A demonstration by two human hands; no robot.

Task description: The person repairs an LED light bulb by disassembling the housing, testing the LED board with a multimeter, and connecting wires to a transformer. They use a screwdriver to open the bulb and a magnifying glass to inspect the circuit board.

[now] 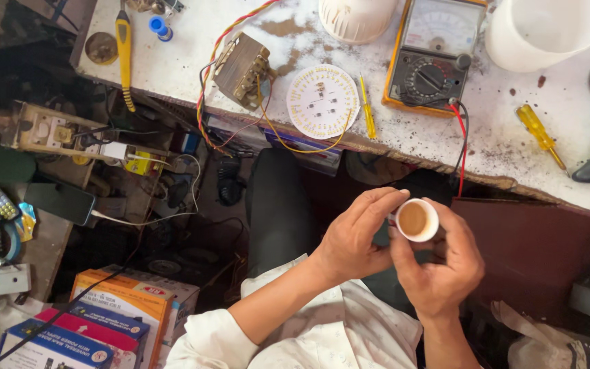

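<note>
Stained white workbench (pixel 513 147) up top, dim clutter under it. Left of the small cup (pixel 416 220): stacked boxes (pixel 104 321), transformer (pixel 242 70) w/ coloured wires, round LED disc (pixel 322 101). Left hand (pixel 353 239) and right hand (pixel 440 263) both curl round the cup of brown liquid — its base hidden by fingers. Above it the yellow multimeter (pixel 435 55); at right a white tub (pixel 548 31), cut off by the frame edge.

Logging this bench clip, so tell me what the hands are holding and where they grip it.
Both hands, left hand and right hand, hold a small white cup of brown drink, fingers around its sides.
</note>
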